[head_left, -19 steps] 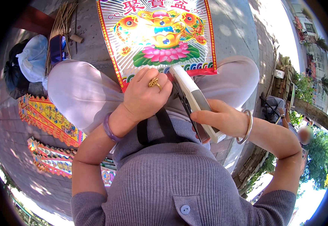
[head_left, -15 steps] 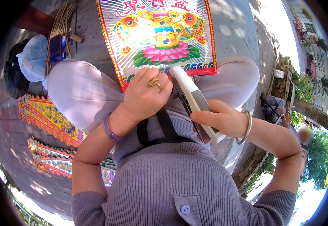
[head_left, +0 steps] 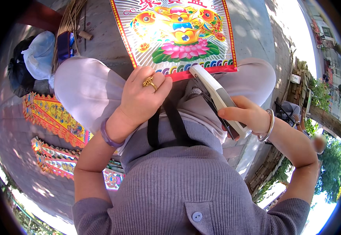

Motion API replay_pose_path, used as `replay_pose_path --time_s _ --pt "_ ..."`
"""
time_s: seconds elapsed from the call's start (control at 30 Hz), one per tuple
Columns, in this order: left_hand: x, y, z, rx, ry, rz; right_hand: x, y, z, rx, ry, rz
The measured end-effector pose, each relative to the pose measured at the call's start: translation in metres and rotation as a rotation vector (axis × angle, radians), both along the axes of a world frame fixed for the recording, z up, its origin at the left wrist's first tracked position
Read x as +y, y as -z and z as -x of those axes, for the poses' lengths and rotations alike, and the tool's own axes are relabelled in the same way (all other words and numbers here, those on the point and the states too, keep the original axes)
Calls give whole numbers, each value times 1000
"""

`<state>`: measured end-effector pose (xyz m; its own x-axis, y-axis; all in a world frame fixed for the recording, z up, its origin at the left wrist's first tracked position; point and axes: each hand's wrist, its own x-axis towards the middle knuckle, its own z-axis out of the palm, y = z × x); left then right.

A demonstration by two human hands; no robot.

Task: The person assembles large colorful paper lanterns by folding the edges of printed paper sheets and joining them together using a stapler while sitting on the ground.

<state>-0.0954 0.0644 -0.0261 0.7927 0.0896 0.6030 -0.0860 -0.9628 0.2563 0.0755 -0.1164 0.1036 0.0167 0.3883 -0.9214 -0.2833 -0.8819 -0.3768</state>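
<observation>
And here's the bright lotus-printed sheet [head_left: 185, 49], spread just beyond the lap [head_left: 92, 84], left hand [head_left: 144, 94] curled tight on its lower-left edge, right hand [head_left: 252, 117] gripping a white-and-grey stapler [head_left: 216, 91], nose at that lower edge, ornate yellow-and-red panel [head_left: 63, 117] off left on the paving [head_left: 16, 133].

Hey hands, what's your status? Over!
Left hand holding poster at lower edge. Right hand gripping stapler, nose at poster. Phone off left, clear.
</observation>
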Motion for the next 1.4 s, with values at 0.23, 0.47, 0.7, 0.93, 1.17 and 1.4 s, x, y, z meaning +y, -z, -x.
replay_pose_path --time_s 0.23,0.47,0.7,0.93,1.17,1.4 --pt "7 3 4 -42 56 34 -11 1 -9 -23 42 35" --pt "6 4 9 -31 17 79 -20 6 -16 -47 42 15" --pt "5 6 12 5 38 88 -19 6 -18 -41 42 36" --pt "5 6 16 -28 35 67 -17 4 -17 -57 39 49" --pt "3 6 18 -63 22 123 -17 6 -16 -60 69 69" --pt "-6 6 19 -30 -99 296 -19 7 -17 -52 68 62"
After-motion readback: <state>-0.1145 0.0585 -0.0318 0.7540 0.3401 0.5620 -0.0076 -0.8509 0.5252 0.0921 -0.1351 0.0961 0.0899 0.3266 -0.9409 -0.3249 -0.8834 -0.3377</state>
